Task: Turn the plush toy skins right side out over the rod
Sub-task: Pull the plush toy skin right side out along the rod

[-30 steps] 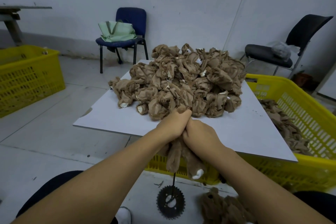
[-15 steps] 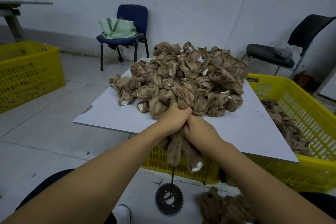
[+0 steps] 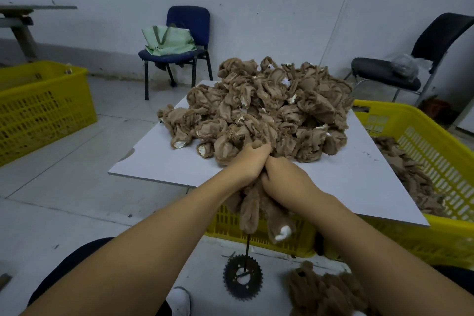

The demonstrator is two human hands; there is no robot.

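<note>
Low in the frame centre, the rod point(image 3: 248, 246) rises near-vertical from a toothed disc point(image 3: 243, 277) on the floor into the plush skin point(image 3: 259, 209). Directly above, left hand point(image 3: 250, 161) and right hand point(image 3: 284, 182) meet, fingers curled tight on its bunched top, furry limbs hanging below. Beyond them, unturned skins point(image 3: 259, 108) heap on the surface point(image 3: 159, 161).

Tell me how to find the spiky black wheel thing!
Start at the white board with the big brown pile. Look below its near edge to the floor, between the person's arms. The black toothed wheel lies flat there under a thin rod, the only metal thing among fluffy skins.
</note>
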